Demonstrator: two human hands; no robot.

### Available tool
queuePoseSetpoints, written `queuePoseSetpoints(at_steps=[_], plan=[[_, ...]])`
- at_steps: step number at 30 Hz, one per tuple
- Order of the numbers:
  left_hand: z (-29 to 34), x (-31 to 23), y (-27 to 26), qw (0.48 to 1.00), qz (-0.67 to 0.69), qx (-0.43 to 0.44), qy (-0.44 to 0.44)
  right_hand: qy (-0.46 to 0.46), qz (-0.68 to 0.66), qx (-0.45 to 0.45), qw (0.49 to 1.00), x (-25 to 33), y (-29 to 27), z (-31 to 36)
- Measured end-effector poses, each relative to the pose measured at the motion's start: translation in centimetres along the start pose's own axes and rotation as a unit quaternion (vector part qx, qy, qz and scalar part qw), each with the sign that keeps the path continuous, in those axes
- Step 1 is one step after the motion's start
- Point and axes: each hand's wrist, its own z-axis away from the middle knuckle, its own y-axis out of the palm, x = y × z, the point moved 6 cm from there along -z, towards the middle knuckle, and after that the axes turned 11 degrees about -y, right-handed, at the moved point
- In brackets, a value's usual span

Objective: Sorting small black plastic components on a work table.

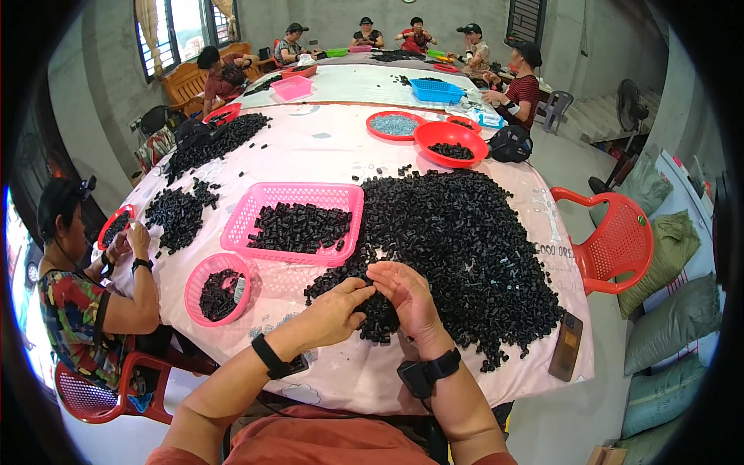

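Note:
My left hand (335, 311) and my right hand (412, 301) meet over the near edge of a large pile of small black plastic parts (457, 232). Fingers of both hands are bent toward each other, fingertips close together. Whatever is pinched between them is too small and covered to make out. Just beyond my hands stands a pink rectangular basket (291, 190) with more black parts in it. To the left of my left hand is a round pink basket (191, 291), holding black parts and a small pale item.
A phone (566, 347) lies at the table's right edge, near a red chair (620, 240). Red bowls (434, 139) and a blue basket (438, 90) stand farther back. A co-worker (93, 294) sits at left; several others sit at the far end. Sacks (670, 325) line the right wall.

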Motion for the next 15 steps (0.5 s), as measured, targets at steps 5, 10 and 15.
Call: queuePoseSetpoints(at_steps=[5, 10, 15], plan=[[1.2, -0.2, -1.7, 0.999, 0.001, -0.024, 0.03, -0.01, -0.019, 0.011, 1.0, 0.3, 0.2, 0.0], [2.5, 0.6, -1.7, 0.996, 0.029, 0.082, -0.026, 0.049, -0.057, 0.079, 0.994, 0.0, 1.2, 0.5], [3.5, 1.9, -0.5, 0.985, -0.072, 0.151, -0.03, 0.112, 0.023, 0.131, 0.985, -0.8, 2.1, 1.2]])
